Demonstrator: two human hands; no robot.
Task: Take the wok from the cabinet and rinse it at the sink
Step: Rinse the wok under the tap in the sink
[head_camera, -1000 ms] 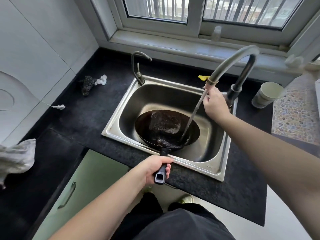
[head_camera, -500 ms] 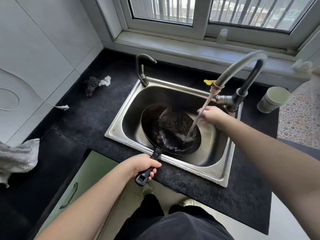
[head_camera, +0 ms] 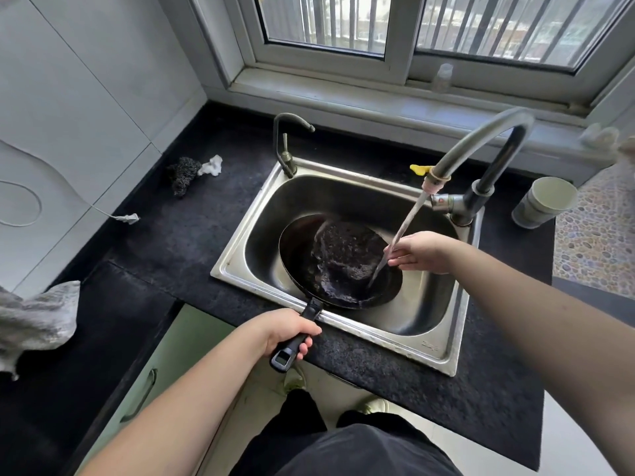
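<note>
In the steel sink (head_camera: pixel 443 359), tilted on the near rim: black wok (head_camera: pixel 340 266), water from the tap (head_camera: pixel 481 142) splashing inside. Left hand (head_camera: pixel 292 333), grip clamped round the wok handle (head_camera: pixel 292 348) above the dark table (head_camera: pixel 192 249). Right hand (head_camera: pixel 421 252), fingers loosely spread, touching the stream over the wok's right edge.

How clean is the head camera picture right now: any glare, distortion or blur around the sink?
Head view: daylight from the window, bright glare on the sink rim; wide-angle bending at the edges; water stream streaked; wok and both hands, left and right, sharp.
</note>
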